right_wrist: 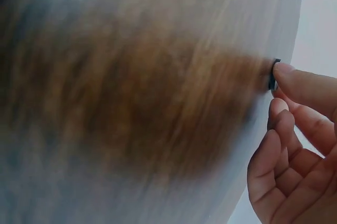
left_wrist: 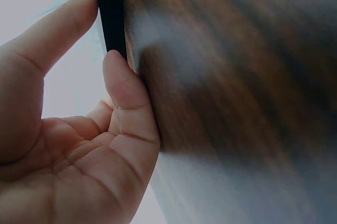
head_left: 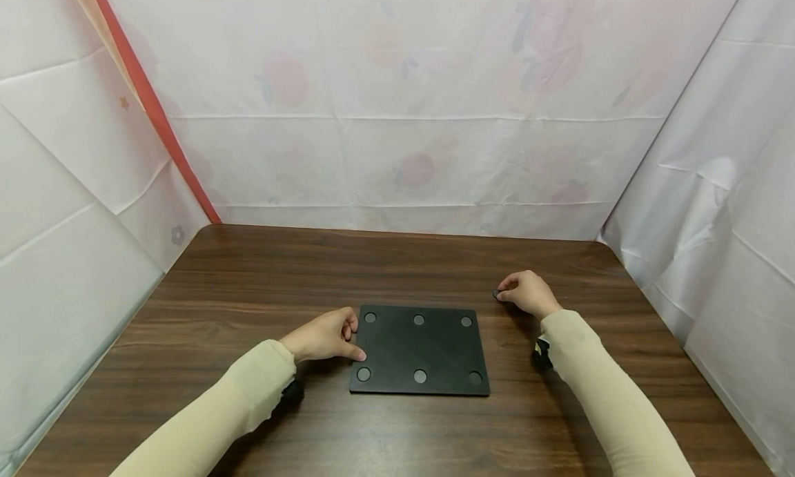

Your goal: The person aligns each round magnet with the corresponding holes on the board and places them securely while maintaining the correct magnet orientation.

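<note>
A flat black board (head_left: 419, 349) lies on the table, with several round spots set in two rows. Most of these look light grey, while the near right spot (head_left: 475, 377) is darker. My left hand (head_left: 326, 335) pinches the board's left edge, its thumb on the top face and the other fingers curled at the side. In the left wrist view, the board's black edge (left_wrist: 110, 13) runs between thumb and fingers. Beyond the board's far right corner, my right hand (head_left: 528, 292) pinches a small dark disc (right_wrist: 273, 74) between thumb and fingertip, low over the table.
The brown wood-grain table (head_left: 298, 270) has rounded far corners. White patterned cloth (head_left: 410, 118) hangs behind it, with more cloth at both sides. A red strip (head_left: 158, 111) runs down the back left corner. Dark wrist devices (head_left: 542, 354) sit under the sleeves.
</note>
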Demonstrator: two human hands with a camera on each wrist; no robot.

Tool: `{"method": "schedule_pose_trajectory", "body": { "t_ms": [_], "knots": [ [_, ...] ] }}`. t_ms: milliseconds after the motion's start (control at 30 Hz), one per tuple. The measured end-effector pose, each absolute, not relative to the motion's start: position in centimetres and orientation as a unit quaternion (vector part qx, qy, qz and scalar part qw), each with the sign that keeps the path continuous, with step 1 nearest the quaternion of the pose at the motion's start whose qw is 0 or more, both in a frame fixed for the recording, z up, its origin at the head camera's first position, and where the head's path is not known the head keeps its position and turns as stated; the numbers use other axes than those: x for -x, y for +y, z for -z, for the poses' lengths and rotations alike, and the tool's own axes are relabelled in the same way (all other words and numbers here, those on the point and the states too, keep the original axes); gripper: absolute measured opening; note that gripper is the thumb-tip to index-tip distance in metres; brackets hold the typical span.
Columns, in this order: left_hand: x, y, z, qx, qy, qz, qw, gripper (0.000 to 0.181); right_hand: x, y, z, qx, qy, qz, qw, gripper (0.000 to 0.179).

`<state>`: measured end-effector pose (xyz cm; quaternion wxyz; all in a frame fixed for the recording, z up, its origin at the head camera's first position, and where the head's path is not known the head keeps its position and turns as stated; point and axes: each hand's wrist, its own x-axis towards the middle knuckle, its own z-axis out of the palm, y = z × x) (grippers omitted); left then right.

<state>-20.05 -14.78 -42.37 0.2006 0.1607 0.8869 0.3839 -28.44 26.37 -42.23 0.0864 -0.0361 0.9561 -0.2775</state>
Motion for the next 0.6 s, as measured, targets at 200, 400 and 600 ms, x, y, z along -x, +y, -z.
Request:
{"method": "schedule_pose_trajectory", "body": {
  "t_ms": [200, 400, 600],
  "knots": [
    [20.01, -14.84, 42.53, -0.164, 0.885, -0.388, 0.201, 0.046, 28.58, 26.33, 42.25, 0.029, 0.955, 0.281, 0.092, 0.012],
    [20.01, -14.91, 42.71, -0.164, 0.880, -0.395, 0.205, 0.046, 28.56, 26.49, 42.17, 0.027, 0.953, 0.288, 0.096, 0.013],
    [20.00, -14.95, 42.62, -0.165, 0.881, -0.393, 0.203, 0.046, 28.55, 26.59, 42.02, 0.024, 0.950, 0.297, 0.098, 0.014]
  ]
}}
